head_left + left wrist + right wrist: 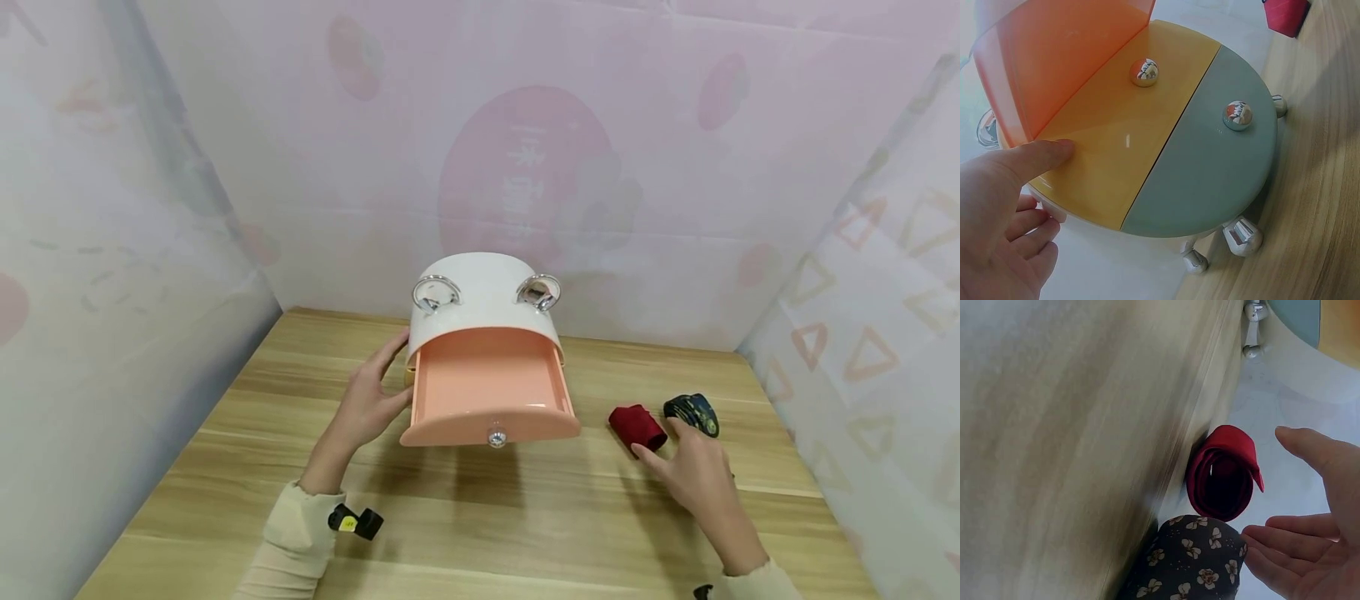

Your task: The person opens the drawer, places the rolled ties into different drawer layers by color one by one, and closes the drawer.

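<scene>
A small white drawer cabinet with two chrome ring handles stands at the back of the wooden table. Its top pink drawer is pulled out and looks empty. Below it sit a closed yellow drawer and a closed grey-green drawer, each with a chrome knob. My left hand rests open against the cabinet's left side, thumb on the yellow drawer front. My right hand is open, fingers spread, just short of a rolled red tie and a rolled dark floral tie.
The wooden table is boxed in by pink and white patterned walls at the back and both sides. The cabinet stands on small chrome feet. Bare wood lies in front of the drawer.
</scene>
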Motion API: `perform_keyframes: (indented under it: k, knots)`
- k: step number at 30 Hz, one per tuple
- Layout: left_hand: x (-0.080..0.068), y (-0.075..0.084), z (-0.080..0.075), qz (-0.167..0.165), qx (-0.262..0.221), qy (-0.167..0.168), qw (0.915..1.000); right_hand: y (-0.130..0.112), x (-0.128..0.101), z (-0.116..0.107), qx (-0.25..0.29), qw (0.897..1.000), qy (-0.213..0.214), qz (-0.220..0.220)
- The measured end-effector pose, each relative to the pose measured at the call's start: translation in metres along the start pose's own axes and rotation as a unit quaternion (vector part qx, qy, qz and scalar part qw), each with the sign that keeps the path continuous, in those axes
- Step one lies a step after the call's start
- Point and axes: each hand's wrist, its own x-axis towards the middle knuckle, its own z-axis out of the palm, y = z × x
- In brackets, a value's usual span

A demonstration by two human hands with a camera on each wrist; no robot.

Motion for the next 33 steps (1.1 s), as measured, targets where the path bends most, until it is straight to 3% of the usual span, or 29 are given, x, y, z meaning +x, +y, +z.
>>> perform_keyframes:
  k: [5, 15, 33]
  knots:
    - [0.0, 0.0, -0.001, 0.001, 0.002, 0.003, 1.0, 0.004, 0.01, 0.008, -0.004, 1.0, -0.011, -0.005]
    - [0.0, 0.0, 0.001, 0.003, 0.0, 0.005, 1.0, 0.008, 0.022, 0.021, 0.01, 0.996, -0.074, 0.039]
    - [0.001, 0.003, 0.002, 0.002, 0.003, 0.005, 1.0, 0.012, 0.026, 0.031, 0.002, 0.997, -0.061, 0.049]
